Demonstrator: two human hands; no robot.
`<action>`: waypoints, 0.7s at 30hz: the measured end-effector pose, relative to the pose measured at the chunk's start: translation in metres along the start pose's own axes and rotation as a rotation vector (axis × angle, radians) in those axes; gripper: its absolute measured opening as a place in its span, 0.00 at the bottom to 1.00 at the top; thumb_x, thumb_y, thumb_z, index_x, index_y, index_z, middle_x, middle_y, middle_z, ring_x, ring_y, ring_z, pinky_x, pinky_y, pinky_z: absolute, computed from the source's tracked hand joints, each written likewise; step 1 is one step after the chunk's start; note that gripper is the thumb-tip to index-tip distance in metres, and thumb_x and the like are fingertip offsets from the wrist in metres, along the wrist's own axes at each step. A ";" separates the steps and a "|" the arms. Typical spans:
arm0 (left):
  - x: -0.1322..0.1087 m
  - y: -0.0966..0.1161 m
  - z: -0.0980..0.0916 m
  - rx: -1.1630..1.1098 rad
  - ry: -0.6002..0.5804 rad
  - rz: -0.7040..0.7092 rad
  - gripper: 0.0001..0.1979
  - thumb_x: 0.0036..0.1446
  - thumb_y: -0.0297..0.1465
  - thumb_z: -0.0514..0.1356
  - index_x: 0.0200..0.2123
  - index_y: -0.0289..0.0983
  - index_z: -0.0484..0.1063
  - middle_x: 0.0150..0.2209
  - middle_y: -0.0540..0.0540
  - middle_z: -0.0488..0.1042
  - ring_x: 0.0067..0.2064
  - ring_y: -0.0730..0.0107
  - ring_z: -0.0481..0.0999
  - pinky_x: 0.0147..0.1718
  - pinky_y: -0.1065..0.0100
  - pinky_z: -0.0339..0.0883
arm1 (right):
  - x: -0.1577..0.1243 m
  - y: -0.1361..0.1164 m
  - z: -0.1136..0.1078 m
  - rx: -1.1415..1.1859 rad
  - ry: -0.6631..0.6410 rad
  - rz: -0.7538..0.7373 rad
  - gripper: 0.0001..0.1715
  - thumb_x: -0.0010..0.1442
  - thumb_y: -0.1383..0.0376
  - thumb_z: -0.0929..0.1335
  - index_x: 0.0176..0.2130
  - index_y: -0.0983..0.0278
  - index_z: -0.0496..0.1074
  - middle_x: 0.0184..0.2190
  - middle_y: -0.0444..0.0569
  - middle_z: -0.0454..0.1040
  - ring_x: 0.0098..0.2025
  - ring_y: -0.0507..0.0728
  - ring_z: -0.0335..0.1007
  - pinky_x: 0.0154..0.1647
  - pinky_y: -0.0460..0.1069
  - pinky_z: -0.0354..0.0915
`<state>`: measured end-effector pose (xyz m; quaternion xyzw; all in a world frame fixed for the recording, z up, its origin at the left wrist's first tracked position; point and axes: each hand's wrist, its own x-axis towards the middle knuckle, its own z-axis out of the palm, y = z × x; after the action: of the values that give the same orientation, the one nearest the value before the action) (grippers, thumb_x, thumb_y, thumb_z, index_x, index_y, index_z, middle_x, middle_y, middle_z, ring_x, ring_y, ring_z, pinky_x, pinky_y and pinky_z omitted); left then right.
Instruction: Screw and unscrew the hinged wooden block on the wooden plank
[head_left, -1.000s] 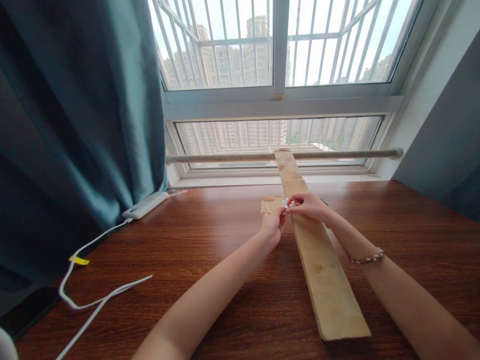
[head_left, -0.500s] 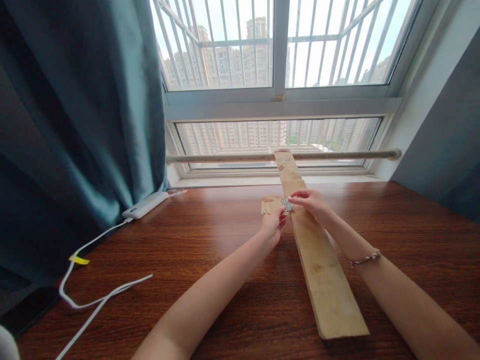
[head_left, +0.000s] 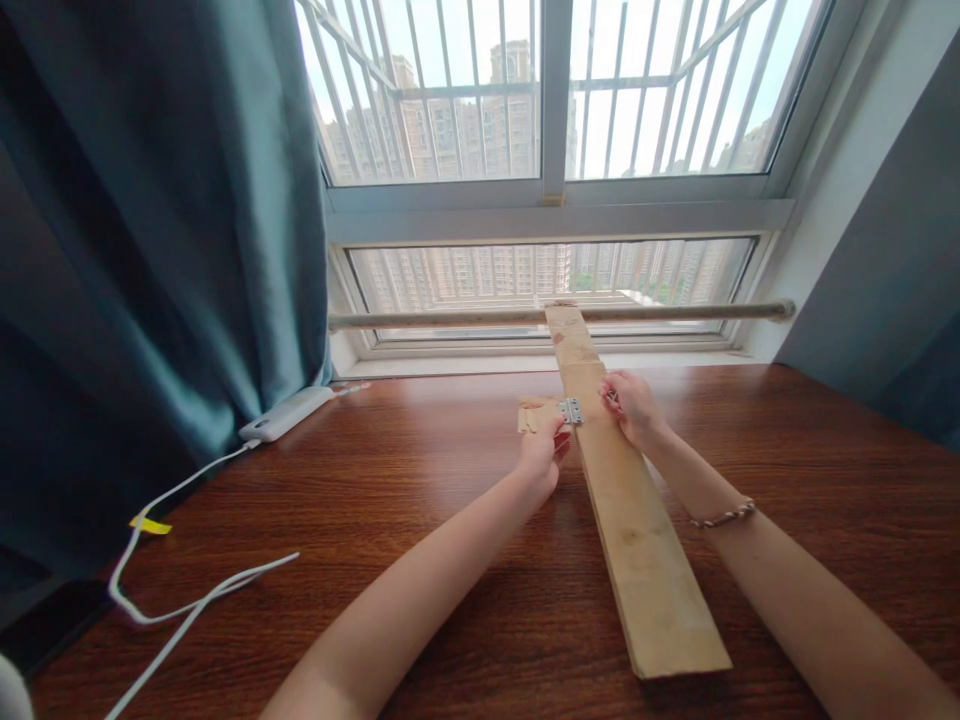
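A silver metal hinge [head_left: 571, 411] lies at the left edge of a long wooden board [head_left: 637, 530], bridging onto a short wooden piece [head_left: 529, 416] beside it. My left hand [head_left: 541, 458] is closed at the joint, its thumb and fingertips pressing the hinge's near left corner against the short piece. Above the long board, just right of the hinge, is my right hand [head_left: 632, 405]. Its fingers are pinched together, and a small shiny bit shows between them, too small to name.
The board lies on a dark brown wooden tabletop [head_left: 420, 480], its far end near a horizontal rail [head_left: 450, 319] before the window. On the left are a white power strip [head_left: 286, 413], a looped white cable [head_left: 199, 602], a yellow tag [head_left: 152, 525] and a blue curtain [head_left: 247, 200].
My right hand has drawn back from the hinge to the right, with its fingers now curled in. The hinge lies more plainly in sight. My left hand stays at its corner.
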<state>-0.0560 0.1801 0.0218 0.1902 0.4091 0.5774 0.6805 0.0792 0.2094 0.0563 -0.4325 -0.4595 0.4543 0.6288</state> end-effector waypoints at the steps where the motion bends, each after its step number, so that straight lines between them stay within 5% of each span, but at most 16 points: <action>1: 0.001 0.000 0.000 -0.008 0.001 0.005 0.07 0.45 0.25 0.64 0.29 0.35 0.69 0.24 0.51 0.71 0.22 0.79 0.68 0.22 0.75 0.59 | -0.001 -0.001 0.000 -0.008 0.002 0.012 0.08 0.45 0.64 0.64 0.25 0.62 0.57 0.15 0.37 0.59 0.13 0.44 0.43 0.13 0.42 0.38; 7: 0.000 0.013 -0.016 0.039 0.073 0.067 0.11 0.42 0.29 0.66 0.29 0.35 0.68 0.22 0.52 0.69 0.19 0.80 0.66 0.19 0.76 0.59 | -0.021 -0.021 0.013 -0.068 -0.129 0.184 0.11 0.45 0.65 0.66 0.25 0.62 0.56 0.14 0.34 0.54 0.12 0.42 0.41 0.12 0.40 0.36; 11: 0.002 0.039 -0.069 0.207 0.116 0.190 0.13 0.36 0.26 0.67 0.28 0.34 0.68 0.19 0.54 0.68 0.16 0.83 0.61 0.15 0.79 0.55 | -0.043 -0.014 0.042 -0.116 -0.243 0.257 0.10 0.44 0.69 0.68 0.28 0.64 0.61 0.17 0.38 0.59 0.14 0.43 0.50 0.12 0.40 0.46; 16: 0.005 0.087 -0.154 0.367 0.328 0.285 0.11 0.34 0.24 0.67 0.25 0.33 0.69 0.19 0.52 0.71 0.16 0.81 0.63 0.15 0.77 0.59 | -0.055 0.033 0.102 -0.258 -0.343 0.243 0.07 0.47 0.72 0.68 0.25 0.65 0.63 0.19 0.44 0.65 0.19 0.49 0.63 0.19 0.45 0.62; 21: 0.005 0.120 -0.195 0.389 0.394 0.307 0.06 0.40 0.22 0.64 0.23 0.33 0.68 0.19 0.49 0.71 0.17 0.78 0.67 0.17 0.75 0.63 | -0.048 0.077 0.169 -0.510 -0.340 0.047 0.07 0.60 0.65 0.65 0.35 0.69 0.67 0.27 0.45 0.69 0.26 0.49 0.67 0.26 0.46 0.67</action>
<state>-0.2829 0.1741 -0.0079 0.2608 0.6026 0.6099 0.4437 -0.1060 0.2004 0.0081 -0.5046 -0.6471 0.4046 0.4037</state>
